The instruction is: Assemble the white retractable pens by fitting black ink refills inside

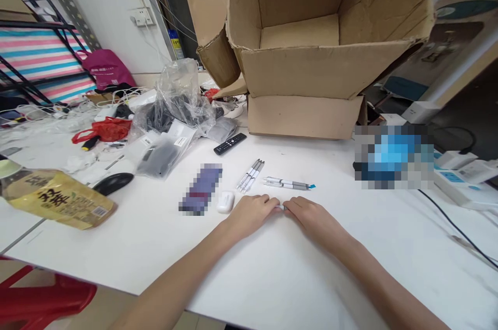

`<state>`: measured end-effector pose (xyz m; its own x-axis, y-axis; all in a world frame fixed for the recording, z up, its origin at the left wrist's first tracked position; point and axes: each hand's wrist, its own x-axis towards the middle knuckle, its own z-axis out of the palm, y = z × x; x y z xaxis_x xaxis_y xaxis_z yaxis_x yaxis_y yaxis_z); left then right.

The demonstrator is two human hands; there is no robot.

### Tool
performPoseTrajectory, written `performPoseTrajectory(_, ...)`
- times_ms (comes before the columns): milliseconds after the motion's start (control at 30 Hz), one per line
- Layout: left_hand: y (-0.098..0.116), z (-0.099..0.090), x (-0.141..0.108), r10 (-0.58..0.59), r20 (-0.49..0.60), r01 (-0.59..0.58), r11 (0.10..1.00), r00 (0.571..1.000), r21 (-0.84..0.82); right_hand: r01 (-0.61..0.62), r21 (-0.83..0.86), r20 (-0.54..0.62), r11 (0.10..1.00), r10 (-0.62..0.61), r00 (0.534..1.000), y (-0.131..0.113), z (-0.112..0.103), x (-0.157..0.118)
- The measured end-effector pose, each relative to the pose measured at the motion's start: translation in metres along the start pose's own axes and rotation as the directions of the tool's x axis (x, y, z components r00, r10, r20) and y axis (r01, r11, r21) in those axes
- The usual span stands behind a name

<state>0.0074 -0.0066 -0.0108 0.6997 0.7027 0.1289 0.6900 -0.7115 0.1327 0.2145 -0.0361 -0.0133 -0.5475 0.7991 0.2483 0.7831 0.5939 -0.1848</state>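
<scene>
A slim white object (pixel 280 207) is held between the fingers of the left hand (pixel 249 211) and those of the right hand (pixel 311 218). The fingers of both hands are drawn in close, with 1 end gripped from each side; only a short middle piece is left visible, so its full shape cannot be told. Both forearms are stretched over the white table (pixel 272 273).

Just beyond the right fingers, a bundle of pens (pixel 287 183) is laid crosswise, tipped with blue at the right end; how many are bundled cannot be told. Just beyond the left fingers, at least 2 slanted pens (pixel 251 175) are set side by side. A small white case (pixel 225 202) is placed left of the left fingers, near the wrist, and farther left a purplish item (pixel 200 190) is blurred by pixels. Farther beyond the fingers, a black remote (pixel 230 144) is seen, backed by an open cardboard box (pixel 303 118). Well to the left of the fingers, a yellow-labelled bottle (pixel 58 199) is tilted on its side, with a black rounded object (pixel 113 183) placed just beside it.
</scene>
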Motion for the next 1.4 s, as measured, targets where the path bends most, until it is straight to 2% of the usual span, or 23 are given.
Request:
performPoseTrajectory(100,0.001,-0.002,-0.001,-0.033,0.035,0.034,0.999,0.999,-0.018,0.059,-0.014,-0.035,0.998,-0.059,0.998,-0.002,-0.001,0.001)
performPoseTrajectory(200,0.000,-0.008,0.000,-0.066,0.038,0.071,0.988,0.997,-0.140,0.119,-0.100,-0.118,0.988,-0.131,0.984,-0.004,-0.004,0.002)
performPoseTrajectory(300,-0.001,-0.013,0.000,-0.084,0.048,0.093,0.968,0.995,-0.233,0.123,-0.190,-0.186,0.974,-0.159,0.970,-0.006,-0.006,0.002)
performPoseTrajectory(400,-0.001,-0.012,0.000,-0.087,0.043,0.095,0.963,0.995,-0.254,0.075,-0.170,-0.246,0.983,-0.116,0.962,-0.004,-0.007,0.003)
performPoseTrajectory(467,-0.002,-0.009,0.000,-0.096,0.019,0.098,0.965,0.995,-0.243,-0.018,-0.064,-0.275,0.998,0.000,0.961,-0.001,-0.007,0.002)
performPoseTrajectory(500,-0.002,-0.008,0.000,-0.103,0.007,0.102,0.967,0.995,-0.234,-0.089,0.019,-0.255,0.996,0.091,0.963,0.001,-0.008,0.002)
performPoseTrajectory(567,-0.004,-0.005,0.000,-0.105,-0.002,0.102,0.971,0.995,-0.218,-0.241,0.210,-0.127,0.947,0.271,0.954,0.005,-0.010,0.002)
performPoseTrajectory(633,-0.005,-0.005,0.000,-0.089,0.005,0.088,0.975,0.996,-0.202,-0.342,0.363,0.025,0.867,0.358,0.934,0.008,-0.013,0.003)
performPoseTrajectory(700,-0.006,-0.006,0.000,-0.079,0.010,0.080,0.980,0.997,-0.183,-0.350,0.465,0.070,0.813,0.360,0.930,0.009,-0.015,0.004)
performPoseTrajectory(767,-0.005,-0.007,0.000,-0.087,0.011,0.088,0.981,0.996,-0.175,-0.303,0.524,0.021,0.796,0.344,0.939,0.009,-0.015,0.005)
performPoseTrajectory(867,-0.003,-0.009,-0.001,-0.099,0.020,0.101,0.977,0.995,-0.190,-0.256,0.558,-0.042,0.789,0.335,0.941,0.007,-0.014,0.004)
performPoseTrajectory(967,-0.001,-0.009,-0.001,-0.089,0.012,0.089,0.972,0.996,-0.217,-0.275,0.570,0.004,0.775,0.332,0.943,0.004,-0.014,0.003)
performPoseTrajectory(1167,0.002,-0.012,0.000,-0.141,0.025,0.143,0.968,0.990,-0.208,-0.102,0.518,-0.133,0.850,0.198,0.971,0.001,-0.013,0.002)
performPoseTrajectory(1333,0.005,-0.017,-0.002,-0.098,0.058,0.107,0.978,0.993,-0.178,-0.307,0.578,0.033,0.756,0.354,0.935,-0.002,-0.011,0.002)
performPoseTrajectory(1400,0.005,-0.016,-0.002,-0.107,0.071,0.117,0.979,0.992,-0.168,-0.269,0.596,0.014,0.756,0.326,0.945,-0.003,-0.011,0.002)
